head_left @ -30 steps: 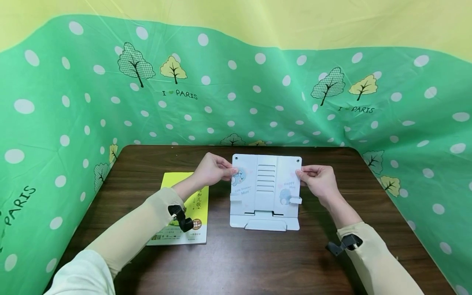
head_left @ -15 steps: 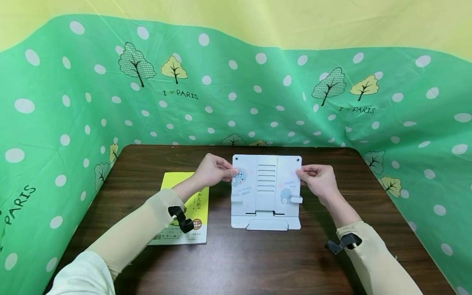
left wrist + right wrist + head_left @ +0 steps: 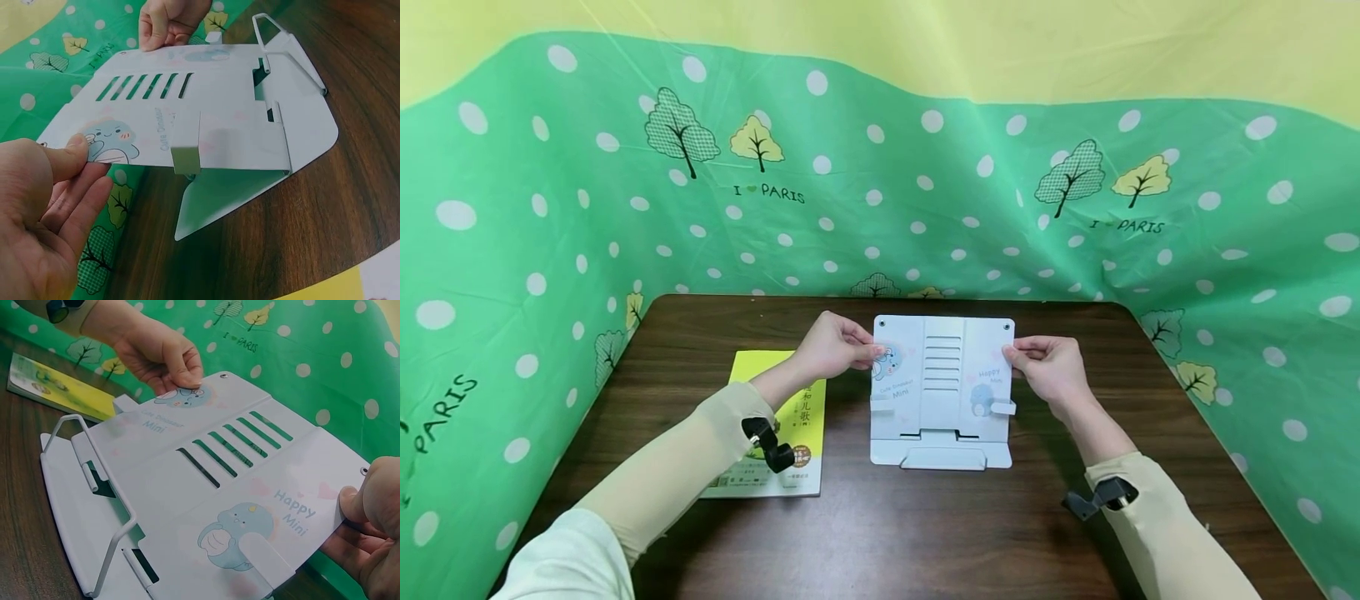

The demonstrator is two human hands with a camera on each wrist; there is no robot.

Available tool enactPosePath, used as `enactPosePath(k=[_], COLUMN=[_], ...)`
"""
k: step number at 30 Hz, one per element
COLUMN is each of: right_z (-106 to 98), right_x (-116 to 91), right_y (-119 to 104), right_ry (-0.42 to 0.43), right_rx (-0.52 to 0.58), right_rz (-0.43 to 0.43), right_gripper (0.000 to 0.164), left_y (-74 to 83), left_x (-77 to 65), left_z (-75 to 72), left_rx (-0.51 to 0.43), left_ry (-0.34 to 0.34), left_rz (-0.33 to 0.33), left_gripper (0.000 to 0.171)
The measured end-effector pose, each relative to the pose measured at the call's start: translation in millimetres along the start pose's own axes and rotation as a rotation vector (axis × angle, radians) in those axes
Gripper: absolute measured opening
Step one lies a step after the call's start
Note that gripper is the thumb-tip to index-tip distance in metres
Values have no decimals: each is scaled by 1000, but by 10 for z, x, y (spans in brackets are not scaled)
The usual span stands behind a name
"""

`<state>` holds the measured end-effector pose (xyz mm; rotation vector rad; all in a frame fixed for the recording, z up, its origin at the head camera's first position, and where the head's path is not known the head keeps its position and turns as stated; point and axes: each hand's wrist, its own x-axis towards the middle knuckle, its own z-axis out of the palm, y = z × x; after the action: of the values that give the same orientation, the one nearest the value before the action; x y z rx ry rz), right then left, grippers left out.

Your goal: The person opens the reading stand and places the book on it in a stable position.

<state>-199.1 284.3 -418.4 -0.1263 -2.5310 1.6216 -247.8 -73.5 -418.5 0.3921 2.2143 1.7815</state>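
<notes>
A white book stand (image 3: 942, 362) with slots, page clips and blue cartoon prints stands on the wooden table, its panel tilted back over a base plate (image 3: 309, 115). My left hand (image 3: 838, 346) pinches the panel's left edge between thumb and fingers, near the upper part. On the opposite edge, my right hand (image 3: 1048, 371) pinches at about the same height. In the left wrist view a rear support plate (image 3: 225, 194) shows beneath the panel. A wire rest (image 3: 109, 506) lies along the stand's front, seen in the right wrist view.
Partly under my left forearm lies a yellow and white book (image 3: 805, 479), to the left of the stand. The dark wooden table (image 3: 910, 542) stretches in front. Behind and at both sides hangs a green dotted cloth (image 3: 880, 167).
Both hands keep their grip on the stand's edges. The stand and the book stay in place; the head view shifts only very slightly.
</notes>
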Motion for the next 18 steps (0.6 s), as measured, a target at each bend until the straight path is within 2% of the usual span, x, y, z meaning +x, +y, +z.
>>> enactPosePath(k=[5, 10, 13, 18], right_z=[-20, -54, -79, -131], right_x=[-25, -60, -77, -78], right_y=[-14, -24, -29, -63], right_ry=[7, 18, 21, 48], right_rx=[-2, -12, -68, -185], right_rz=[10, -15, -66, -197], right_gripper=[28, 28, 27, 22], left_y=[5, -6, -5, -5], left_x=[-10, -22, -44, -76], left_z=[4, 8, -2, -57], left_rx=[1, -8, -16, 23], left_ry=[7, 8, -4, 3], left_rz=[6, 16, 14, 32], left_gripper=[13, 14, 15, 16])
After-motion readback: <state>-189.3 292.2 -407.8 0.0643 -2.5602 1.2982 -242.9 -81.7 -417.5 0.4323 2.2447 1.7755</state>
